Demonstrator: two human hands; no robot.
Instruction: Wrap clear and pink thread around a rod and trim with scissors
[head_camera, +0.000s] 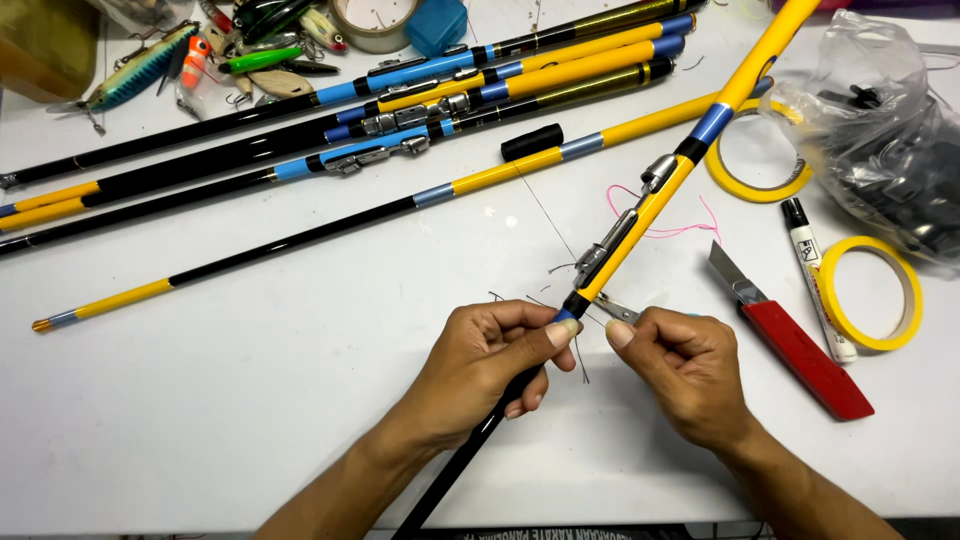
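Note:
My left hand (490, 360) grips a yellow, blue and black fishing rod (650, 200) at the blue band where the black handle starts, thumb on top. The rod runs diagonally from the bottom centre up to the top right, with a metal reel seat (610, 240) along it. My right hand (680, 370) pinches small metal scissors or clippers (618, 308) right beside the rod; only their tip shows. Thin dark thread ends stick out around the blue band. A pink thread (660, 228) lies under the rod.
Several more yellow, blue and black rods (400, 110) lie across the white table (250, 400). Fishing lures (150, 65) sit top left. A red utility knife (790, 340), a marker (815, 270), two yellow tape rolls (880, 290) and a plastic bag (880, 130) lie at the right.

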